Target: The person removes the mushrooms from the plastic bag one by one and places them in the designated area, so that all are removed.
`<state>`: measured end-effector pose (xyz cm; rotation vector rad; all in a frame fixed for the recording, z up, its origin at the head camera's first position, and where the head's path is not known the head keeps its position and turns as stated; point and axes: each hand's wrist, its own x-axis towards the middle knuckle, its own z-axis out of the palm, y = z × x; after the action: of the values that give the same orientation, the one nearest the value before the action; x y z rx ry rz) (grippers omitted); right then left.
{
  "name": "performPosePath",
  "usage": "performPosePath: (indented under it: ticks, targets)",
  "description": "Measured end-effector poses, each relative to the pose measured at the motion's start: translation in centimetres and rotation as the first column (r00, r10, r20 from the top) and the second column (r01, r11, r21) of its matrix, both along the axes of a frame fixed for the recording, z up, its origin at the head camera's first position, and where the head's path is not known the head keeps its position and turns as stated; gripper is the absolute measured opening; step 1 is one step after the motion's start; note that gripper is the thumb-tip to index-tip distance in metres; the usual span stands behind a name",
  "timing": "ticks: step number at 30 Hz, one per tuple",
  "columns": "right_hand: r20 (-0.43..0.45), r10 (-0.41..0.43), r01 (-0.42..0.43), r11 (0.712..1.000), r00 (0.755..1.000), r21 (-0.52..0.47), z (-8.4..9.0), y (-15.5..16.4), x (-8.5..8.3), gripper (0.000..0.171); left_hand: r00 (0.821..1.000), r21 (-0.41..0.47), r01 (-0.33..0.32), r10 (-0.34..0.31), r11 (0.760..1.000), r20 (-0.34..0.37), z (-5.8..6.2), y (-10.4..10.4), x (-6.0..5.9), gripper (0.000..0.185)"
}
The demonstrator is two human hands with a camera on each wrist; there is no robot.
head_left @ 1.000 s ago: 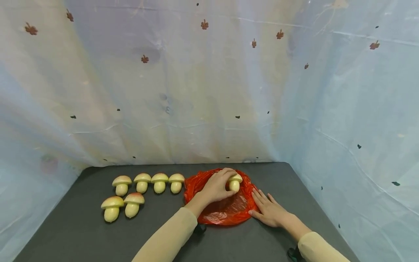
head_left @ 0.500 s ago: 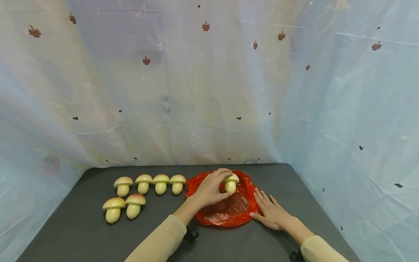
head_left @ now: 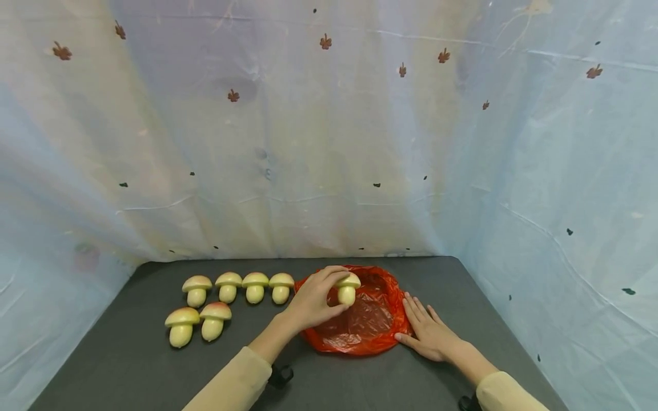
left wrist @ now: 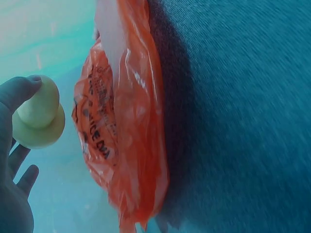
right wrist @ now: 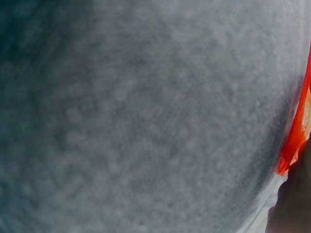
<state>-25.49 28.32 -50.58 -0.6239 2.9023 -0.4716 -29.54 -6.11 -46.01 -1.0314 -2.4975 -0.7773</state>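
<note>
Over the left part of an open red plastic bag (head_left: 360,347), my left hand (head_left: 311,299) holds a mushroom (head_left: 348,292) with a pale yellow cap and a thick stem. The left wrist view shows thumb and fingers pinching that mushroom (left wrist: 41,116), apart from the bag's side (left wrist: 138,121), which has black print on it. My right hand (head_left: 430,335) lies flat with straight fingers, its fingertips and thumb at the bag's right rim. In the right wrist view only a dark edge of this hand and a strip of red bag (right wrist: 294,145) show.
Left of the bag, several more mushrooms lie on the dark grey table (head_left: 128,365): a back row (head_left: 255,288) ending close by the bag, and two in front (head_left: 182,328). A patterned pale curtain (head_left: 308,142) stands behind and on both sides.
My left hand has moved left across the bag, carrying the mushroom from over its middle toward its left side. My right hand stays at the rim.
</note>
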Motion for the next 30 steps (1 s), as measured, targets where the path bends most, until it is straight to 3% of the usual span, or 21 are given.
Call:
performPosePath:
  ticks: [9,18,30]
  targets:
    - [-0.016,0.01,-0.009,0.999,1.0,0.04,0.4,-0.3,0.4,0.09,0.998,0.031,0.0,0.002,1.0,-0.066,-0.1,-2.8,1.0,0.07]
    - [-0.099,0.037,-0.038,0.999,0.994,-0.015,0.3,-0.5,0.5,0.088,0.992,0.015,-0.017,0.019,1.0,-0.125,0.2,-5.7,1.5,0.071]
    - [-0.049,0.021,-0.02,1.0,0.999,0.019,0.7,-0.9,0.8,0.089,0.99,0.008,-0.048,0.048,0.999,-0.133,-0.6,-9.2,2.5,0.074]
